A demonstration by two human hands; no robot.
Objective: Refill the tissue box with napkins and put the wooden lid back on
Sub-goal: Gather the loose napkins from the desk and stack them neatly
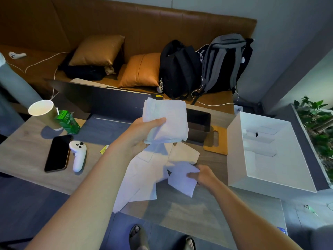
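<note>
Left hand (144, 130) grips 1 white napkin stack (166, 121) above table (27, 156); right hand (203, 175) pinches 1 loose white napkin (182, 179). 1 dark open tissue box (199, 126) behind, 1 slotted wooden lid (216, 141) touching its right side.

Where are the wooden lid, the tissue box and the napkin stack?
wooden lid (220, 141): head view, flat top beside slot.
tissue box (199, 136): head view, dark front wall.
napkin stack (171, 114): head view, top sheet.

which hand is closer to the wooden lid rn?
Right. The right hand pinches a napkin on the table just below-left of the wooden lid; the left hand holds a napkin stack farther left.
</note>
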